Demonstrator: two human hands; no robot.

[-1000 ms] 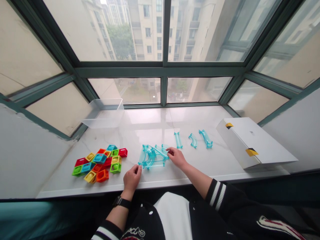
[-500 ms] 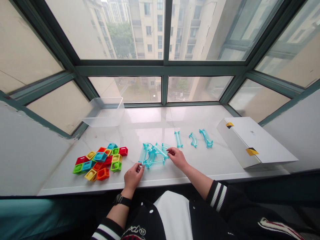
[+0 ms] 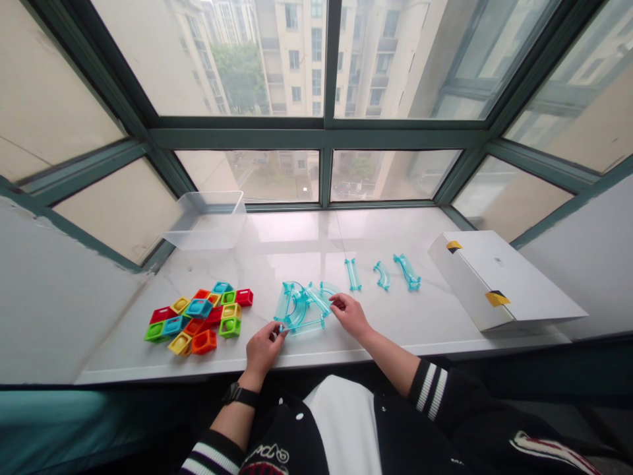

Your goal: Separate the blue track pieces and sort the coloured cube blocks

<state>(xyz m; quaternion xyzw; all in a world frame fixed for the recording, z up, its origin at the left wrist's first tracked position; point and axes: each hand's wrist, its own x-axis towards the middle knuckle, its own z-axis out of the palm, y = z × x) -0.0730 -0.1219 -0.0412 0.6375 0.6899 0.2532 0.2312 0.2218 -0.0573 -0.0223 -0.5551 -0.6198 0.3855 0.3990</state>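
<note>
Translucent blue track pieces lie piled on a white ledge; the left hand pinches a straight piece, the right hand (gripping or not, I cannot tell) is at their right edge. Coloured blocks sit leftward.

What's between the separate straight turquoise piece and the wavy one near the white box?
Head view: one curved turquoise piece, lying apart from both.

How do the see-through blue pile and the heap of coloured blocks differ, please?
The blue pile is all light blue; the block heap mixes red, orange, yellow, green and blue.
Slim strips make up the blue pile, chunky boxes the block heap.
The left hand and right hand are at the blue pile; neither touches the block heap.
Both lie on the sill.
</note>
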